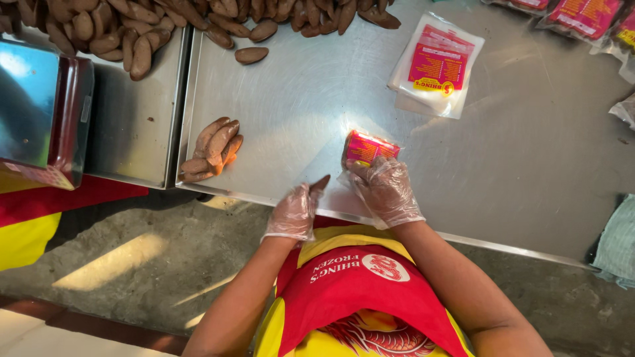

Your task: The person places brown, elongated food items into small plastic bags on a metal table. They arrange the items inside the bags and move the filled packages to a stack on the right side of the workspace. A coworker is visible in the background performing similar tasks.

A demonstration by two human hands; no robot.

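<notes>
Sausage [320, 183] in left hand [292, 213], tip toward pouch [368, 148]

Both gloved hands sit close together near the body, left hand [293, 213] pinched shut, right hand [385, 190] curled closed.

left hand [292, 213]: wearing clear plastic glove | right hand [385, 190]: wearing clear plastic glove | torso: wearing red-and-yellow apron [357, 291], arms showing bare
</notes>
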